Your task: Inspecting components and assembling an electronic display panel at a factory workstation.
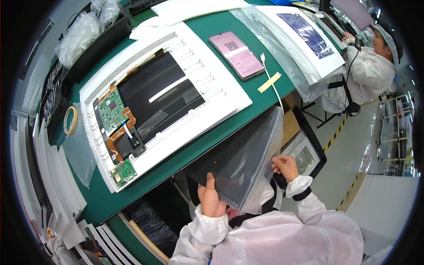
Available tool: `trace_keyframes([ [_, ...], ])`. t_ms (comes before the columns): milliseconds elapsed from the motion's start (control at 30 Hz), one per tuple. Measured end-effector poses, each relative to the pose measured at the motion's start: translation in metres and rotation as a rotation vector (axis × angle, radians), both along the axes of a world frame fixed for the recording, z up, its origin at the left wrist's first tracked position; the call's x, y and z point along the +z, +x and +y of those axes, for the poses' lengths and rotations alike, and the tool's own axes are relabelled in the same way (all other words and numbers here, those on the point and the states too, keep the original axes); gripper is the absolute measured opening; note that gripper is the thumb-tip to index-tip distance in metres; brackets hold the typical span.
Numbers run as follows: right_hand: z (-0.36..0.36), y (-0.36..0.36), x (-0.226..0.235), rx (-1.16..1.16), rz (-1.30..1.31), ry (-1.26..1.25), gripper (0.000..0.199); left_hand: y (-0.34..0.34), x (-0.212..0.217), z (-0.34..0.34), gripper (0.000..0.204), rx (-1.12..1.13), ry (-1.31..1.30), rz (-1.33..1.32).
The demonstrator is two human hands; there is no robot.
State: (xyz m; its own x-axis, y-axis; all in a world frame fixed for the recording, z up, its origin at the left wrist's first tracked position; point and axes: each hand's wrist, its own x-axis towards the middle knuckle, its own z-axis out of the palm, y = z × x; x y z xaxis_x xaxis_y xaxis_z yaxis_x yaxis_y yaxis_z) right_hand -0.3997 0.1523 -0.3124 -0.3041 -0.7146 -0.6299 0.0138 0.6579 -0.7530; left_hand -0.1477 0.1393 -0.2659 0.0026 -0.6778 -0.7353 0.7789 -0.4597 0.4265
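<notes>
A dark flat panel (229, 163) in a clear plastic sleeve is tilted at the table's front edge, close to my body. My left hand (211, 198) grips its lower left part, thumb on top and fingers hidden underneath. At the sleeve's right side, my right hand (287, 167) has its fingers pinched together on the loose clear plastic edge. Beyond the panel, an opened white device housing (229, 99) lies on the green table (176, 165). Inside it are a black panel (152, 84), a green circuit board (112, 110), a smaller board (123, 173) and orange flat cables (129, 115).
A phone (237, 55) lies on the table near a white cable (274, 86) and yellow tape (269, 82). White foam sheets with plastic film (309, 39) are at the right. Left stand a tape roll (70, 120) and stacked white panels (62, 190). A co-worker (371, 66) sits at far right.
</notes>
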Motion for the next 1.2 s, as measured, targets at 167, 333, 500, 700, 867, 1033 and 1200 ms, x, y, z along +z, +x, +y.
trace_keyframes([
  [167,-0.003,0.012,0.059,0.153,0.191,-0.08,0.023,-0.016,-0.01,-0.004,0.029,0.009,-0.023,-0.079],
  [333,-0.02,0.035,0.049,-0.207,-0.461,-0.071,0.027,-0.041,-0.025,0.014,0.034,-0.002,-0.174,-0.268],
  [500,0.008,0.014,0.04,-0.257,-0.53,-0.082,0.051,-0.032,-0.041,0.005,0.023,0.069,-0.019,-0.327],
  [700,0.046,-0.065,0.063,-0.354,-0.277,-0.134,0.039,-0.031,-0.037,-0.009,0.019,-0.215,-0.105,-0.259],
  [867,0.154,-0.158,0.04,-0.574,-0.29,-0.097,0.034,-0.1,-0.011,0.017,0.032,-0.885,-0.372,-0.361],
  [1033,0.313,-0.219,-0.032,-0.84,-0.505,-0.381,0.04,-0.169,0.052,0.034,0.024,-0.931,-1.012,-0.406],
  [1200,0.28,-0.235,-0.009,-0.668,-0.498,-0.865,0.043,-0.162,0.128,-0.043,0.025,-0.577,-1.506,-0.205],
])
